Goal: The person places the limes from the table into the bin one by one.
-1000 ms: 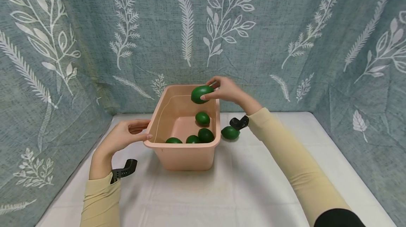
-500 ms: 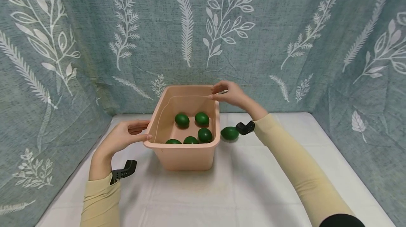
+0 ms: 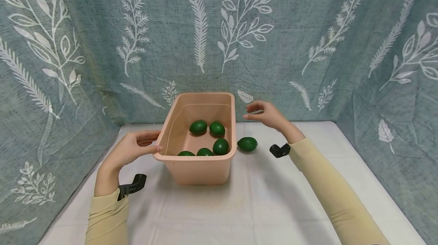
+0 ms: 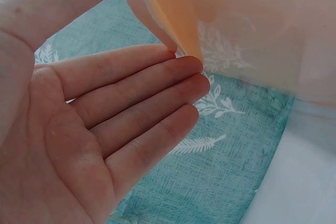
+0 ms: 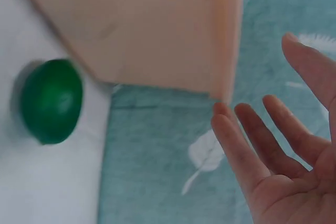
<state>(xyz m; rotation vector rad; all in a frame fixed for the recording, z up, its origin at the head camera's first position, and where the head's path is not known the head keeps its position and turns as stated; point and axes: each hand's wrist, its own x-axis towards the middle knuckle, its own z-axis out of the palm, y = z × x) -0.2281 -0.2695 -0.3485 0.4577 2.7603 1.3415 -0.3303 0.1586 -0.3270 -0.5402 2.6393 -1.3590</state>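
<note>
A pink plastic bin (image 3: pixel 202 171) stands on the white-covered table, with several glossy green limes (image 3: pixel 198 127) lying inside on its floor. My left hand (image 3: pixel 128 150) holds the bin's left rim, thumb on top and straight fingers against the underside; the left wrist view shows the fingertips (image 4: pixel 197 85) at the rim edge. One more lime (image 3: pixel 247 144) lies on the table just right of the bin, and the right wrist view shows this lime (image 5: pixel 51 102) too. Above and behind it hovers my right hand (image 3: pixel 268 115), fingers loosely bent and holding nothing, apart from the bin.
A blue-green curtain (image 3: pixel 164 28) with white leaf prints hangs behind and along both sides of the table. White cloth (image 3: pixel 291 191) covers the tabletop. Each wrist carries a black camera mount (image 3: pixel 280 150).
My right hand has released a lime into the bin and drawn back to the right, over the table. That lime now rests beside another inside. The left hand has stayed on the rim.
</note>
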